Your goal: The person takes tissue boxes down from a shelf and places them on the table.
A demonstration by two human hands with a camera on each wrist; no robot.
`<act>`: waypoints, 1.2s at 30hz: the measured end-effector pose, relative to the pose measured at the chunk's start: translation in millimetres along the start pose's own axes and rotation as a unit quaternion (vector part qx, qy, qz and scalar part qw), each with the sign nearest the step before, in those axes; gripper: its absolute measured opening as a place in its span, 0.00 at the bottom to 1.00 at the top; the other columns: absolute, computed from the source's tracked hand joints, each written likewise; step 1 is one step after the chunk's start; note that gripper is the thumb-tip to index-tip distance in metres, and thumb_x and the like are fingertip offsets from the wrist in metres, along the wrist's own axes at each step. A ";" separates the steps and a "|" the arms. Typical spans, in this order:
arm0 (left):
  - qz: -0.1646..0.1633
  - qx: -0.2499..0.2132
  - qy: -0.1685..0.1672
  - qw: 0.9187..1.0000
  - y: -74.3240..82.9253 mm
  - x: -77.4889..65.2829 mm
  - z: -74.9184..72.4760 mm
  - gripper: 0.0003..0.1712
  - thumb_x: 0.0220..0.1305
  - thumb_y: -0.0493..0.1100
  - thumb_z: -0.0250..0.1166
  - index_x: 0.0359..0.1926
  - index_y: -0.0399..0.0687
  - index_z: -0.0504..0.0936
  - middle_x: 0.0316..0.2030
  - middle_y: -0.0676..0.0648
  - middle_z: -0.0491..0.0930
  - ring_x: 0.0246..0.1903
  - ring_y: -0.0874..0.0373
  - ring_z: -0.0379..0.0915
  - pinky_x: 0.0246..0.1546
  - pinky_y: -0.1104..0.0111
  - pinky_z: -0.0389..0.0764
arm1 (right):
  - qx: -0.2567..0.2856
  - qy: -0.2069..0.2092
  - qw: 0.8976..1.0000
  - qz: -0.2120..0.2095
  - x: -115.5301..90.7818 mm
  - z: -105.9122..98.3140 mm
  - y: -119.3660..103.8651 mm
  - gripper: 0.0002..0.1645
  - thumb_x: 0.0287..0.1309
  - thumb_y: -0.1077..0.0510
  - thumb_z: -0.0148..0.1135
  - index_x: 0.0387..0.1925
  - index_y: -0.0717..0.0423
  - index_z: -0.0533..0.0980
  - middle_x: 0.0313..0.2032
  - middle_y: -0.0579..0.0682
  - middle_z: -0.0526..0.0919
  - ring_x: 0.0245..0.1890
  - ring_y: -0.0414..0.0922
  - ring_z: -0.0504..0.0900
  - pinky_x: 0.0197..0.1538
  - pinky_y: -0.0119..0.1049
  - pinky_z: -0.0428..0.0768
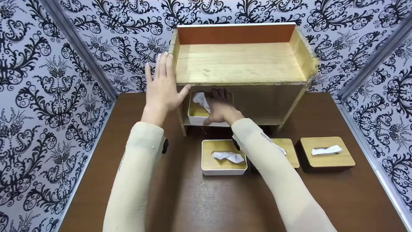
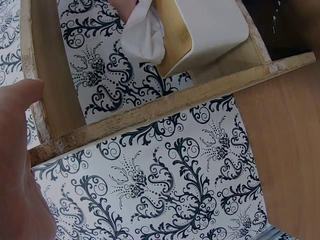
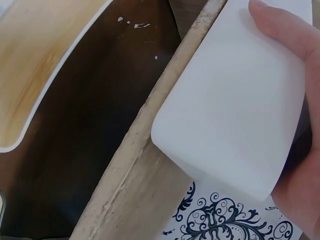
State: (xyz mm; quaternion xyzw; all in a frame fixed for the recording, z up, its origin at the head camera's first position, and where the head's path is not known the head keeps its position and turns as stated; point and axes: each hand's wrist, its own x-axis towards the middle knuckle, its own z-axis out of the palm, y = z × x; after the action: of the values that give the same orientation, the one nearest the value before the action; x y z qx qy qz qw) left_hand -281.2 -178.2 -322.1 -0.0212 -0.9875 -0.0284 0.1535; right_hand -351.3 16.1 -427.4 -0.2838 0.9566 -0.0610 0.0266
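Observation:
A white tissue box with a wood-look lid and a tuft of white tissue stands on the lower board of a small wooden shelf, at its left end. My right hand grips this box, thumb against its white front and fingers reaching over the top; the fingertips are partly in shadow. In the right wrist view, the thumb presses on the white side. My left hand rests on the shelf's left side panel with straight fingers, the thumb at the front edge of the upper board.
In front of the shelf, a white-sided tissue box, a second box partly behind my right forearm, and a dark-sided one stand on the brown table. Patterned walls enclose the back and both sides.

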 end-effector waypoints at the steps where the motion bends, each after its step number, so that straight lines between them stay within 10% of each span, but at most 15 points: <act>1: 0.000 -0.002 0.000 1.000 0.0 -0.2 0.3 0.60 0.62 0.74 0.49 0.76 0.45 0.29 0.78 0.43 0.29 0.78 0.49 0.24 0.75 0.49 0.22 | -0.003 0.003 1.000 0.001 -1.7 0.3 0.1 0.71 0.26 0.28 0.76 0.72 0.50 0.56 0.72 0.59 0.52 0.73 0.60 0.46 0.77 0.58 0.39; 36: 0.006 0.003 -0.009 1.000 0.8 -0.2 -0.4 0.60 0.63 0.75 0.45 0.76 0.44 0.26 0.78 0.42 0.26 0.77 0.48 0.19 0.74 0.48 0.20 | -0.031 0.021 0.999 -0.005 -54.2 -5.0 -11.0 0.66 0.24 0.27 0.76 0.67 0.49 0.65 0.71 0.64 0.56 0.72 0.65 0.50 0.74 0.64 0.47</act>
State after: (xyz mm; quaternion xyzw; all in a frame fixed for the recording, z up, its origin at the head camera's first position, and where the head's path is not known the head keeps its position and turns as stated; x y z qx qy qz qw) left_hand -280.8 -177.5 -321.7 -0.0266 -0.9888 -0.0239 0.1450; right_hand -300.3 37.0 -420.1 -0.2884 0.9568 -0.0372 -0.0028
